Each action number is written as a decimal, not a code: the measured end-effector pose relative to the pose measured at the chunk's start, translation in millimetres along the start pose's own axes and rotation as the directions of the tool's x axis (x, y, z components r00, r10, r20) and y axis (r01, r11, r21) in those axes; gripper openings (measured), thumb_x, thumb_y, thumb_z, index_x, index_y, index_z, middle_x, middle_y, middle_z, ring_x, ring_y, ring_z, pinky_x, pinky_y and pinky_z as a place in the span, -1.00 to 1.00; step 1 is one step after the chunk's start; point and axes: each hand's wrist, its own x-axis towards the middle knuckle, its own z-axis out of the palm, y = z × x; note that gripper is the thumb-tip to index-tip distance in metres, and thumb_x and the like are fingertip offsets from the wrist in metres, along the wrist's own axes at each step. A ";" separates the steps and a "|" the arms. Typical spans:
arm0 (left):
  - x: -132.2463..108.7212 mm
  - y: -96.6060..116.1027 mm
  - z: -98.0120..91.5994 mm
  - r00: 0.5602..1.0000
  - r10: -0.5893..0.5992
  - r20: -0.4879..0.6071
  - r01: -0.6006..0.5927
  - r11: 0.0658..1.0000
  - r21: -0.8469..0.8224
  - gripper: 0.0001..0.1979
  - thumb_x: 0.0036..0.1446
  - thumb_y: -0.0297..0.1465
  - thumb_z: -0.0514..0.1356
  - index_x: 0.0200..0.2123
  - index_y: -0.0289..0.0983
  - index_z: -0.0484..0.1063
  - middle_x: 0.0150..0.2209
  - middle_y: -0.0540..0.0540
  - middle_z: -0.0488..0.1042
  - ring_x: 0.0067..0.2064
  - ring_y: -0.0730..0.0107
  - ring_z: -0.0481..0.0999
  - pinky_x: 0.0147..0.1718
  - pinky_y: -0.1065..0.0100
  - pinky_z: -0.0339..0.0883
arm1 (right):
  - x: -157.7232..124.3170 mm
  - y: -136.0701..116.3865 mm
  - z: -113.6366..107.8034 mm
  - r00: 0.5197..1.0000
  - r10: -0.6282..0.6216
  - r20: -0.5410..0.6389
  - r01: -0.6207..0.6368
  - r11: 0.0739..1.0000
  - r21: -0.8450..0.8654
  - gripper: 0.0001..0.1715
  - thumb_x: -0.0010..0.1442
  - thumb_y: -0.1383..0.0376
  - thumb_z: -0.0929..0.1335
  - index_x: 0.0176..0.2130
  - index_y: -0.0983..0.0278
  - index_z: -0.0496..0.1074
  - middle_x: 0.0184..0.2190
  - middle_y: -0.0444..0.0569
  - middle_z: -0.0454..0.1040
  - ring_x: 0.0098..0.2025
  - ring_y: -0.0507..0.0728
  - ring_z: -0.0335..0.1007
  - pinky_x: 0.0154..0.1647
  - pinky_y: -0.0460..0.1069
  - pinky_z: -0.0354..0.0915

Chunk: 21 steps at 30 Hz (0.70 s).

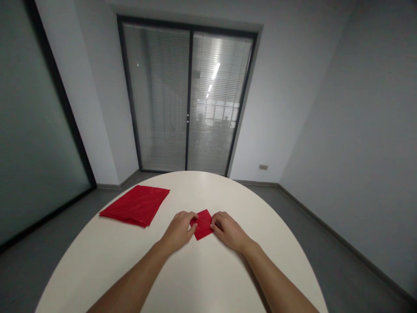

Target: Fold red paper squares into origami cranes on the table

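Observation:
A small folded piece of red paper [203, 226] lies at the middle of the table between my two hands. My left hand [181, 228] has its curled fingers and thumb on the paper's left edge. On the opposite side, my right hand [229, 229] pinches the right edge with thumb and fingertips. The fingers cover both side edges, while the upper and lower corners show. Farther off to the left rests a flat stack of larger red paper sheets [135, 205], apart from both hands.
The round cream table [195, 278] has its far edge near a glass door [189, 100] with blinds. A frosted glass panel [35, 130] stands on the left. White walls [365, 130] enclose the right, with a small socket [263, 167] low down.

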 end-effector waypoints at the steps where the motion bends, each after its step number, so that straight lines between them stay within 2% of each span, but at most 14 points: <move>1: -0.3 -0.8 0.3 1.000 -0.004 0.007 0.005 1.000 -0.012 -0.70 0.17 -0.51 0.14 -0.04 -0.20 0.45 -0.14 -0.12 0.56 -0.08 0.18 0.48 0.01 0.16 0.30 | -0.2 0.7 0.0 1.000 0.000 0.003 0.000 1.000 -0.001 -0.91 0.26 0.37 0.32 -0.30 0.25 0.43 -0.29 -0.03 0.49 -0.18 0.15 0.35 -0.09 0.02 0.25; 4: -0.9 -1.9 -0.1 1.000 0.009 0.024 -0.009 0.999 -0.030 -0.62 0.17 -0.52 0.14 0.06 -0.18 0.42 -0.05 -0.11 0.55 -0.02 0.19 0.47 0.06 0.15 0.28 | -1.4 3.4 -0.3 1.000 -0.022 0.012 0.022 1.000 0.000 -0.90 0.27 0.39 0.31 -0.23 0.25 0.45 -0.26 -0.02 0.49 -0.15 0.15 0.35 -0.07 0.03 0.26; 10: 0.5 -2.1 -1.6 0.996 0.070 0.047 -0.071 0.997 0.036 -0.73 0.21 -0.51 0.12 -0.11 -0.16 0.55 -0.06 -0.09 0.54 -0.01 0.19 0.45 0.06 0.14 0.28 | -2.5 5.3 -1.4 0.998 -0.049 0.027 0.049 0.999 0.011 -0.76 0.31 0.39 0.28 -0.12 0.22 0.52 -0.14 0.03 0.51 -0.07 0.17 0.36 0.00 0.06 0.26; 12: 1.5 -1.1 -2.3 0.995 0.090 0.052 -0.094 0.993 0.076 -0.69 0.20 -0.55 0.11 -0.13 -0.15 0.57 -0.07 -0.09 0.52 -0.02 0.20 0.44 0.04 0.15 0.28 | -1.9 4.2 -2.6 0.998 -0.054 0.036 0.054 0.999 0.007 -0.73 0.31 0.39 0.29 -0.09 0.21 0.54 -0.15 0.03 0.51 -0.07 0.17 0.36 0.01 0.06 0.26; 15: 2.5 2.4 -4.0 0.986 0.122 0.118 -0.139 0.979 0.151 -0.63 0.17 -0.62 0.06 -0.16 -0.15 0.59 -0.15 -0.09 0.55 -0.08 0.21 0.46 -0.02 0.16 0.30 | -0.4 2.4 -4.9 0.995 -0.078 0.054 0.079 0.997 -0.011 -0.71 0.29 0.37 0.31 -0.06 0.20 0.56 -0.19 0.04 0.52 -0.08 0.18 0.37 0.01 0.06 0.26; 18: 2.0 8.1 -5.7 0.979 0.131 0.158 -0.165 0.960 0.226 -0.65 0.15 -0.62 0.07 -0.17 -0.20 0.59 -0.17 -0.11 0.57 -0.10 0.17 0.48 -0.03 0.12 0.30 | 0.6 1.2 -6.9 0.993 -0.104 0.060 0.106 0.994 -0.026 -0.71 0.27 0.34 0.34 -0.04 0.20 0.57 -0.22 0.05 0.52 -0.09 0.20 0.37 0.01 0.08 0.27; 21: 0.3 13.8 -6.8 0.982 0.134 0.131 -0.164 0.953 0.255 -0.70 0.18 -0.55 0.09 -0.15 -0.23 0.58 -0.15 -0.15 0.57 -0.10 0.14 0.50 -0.02 0.08 0.29 | 0.8 0.0 -7.9 0.988 -0.139 0.060 0.140 0.990 -0.014 -0.65 0.26 0.32 0.35 0.03 0.16 0.54 -0.08 0.07 0.51 0.00 0.21 0.37 0.09 0.11 0.27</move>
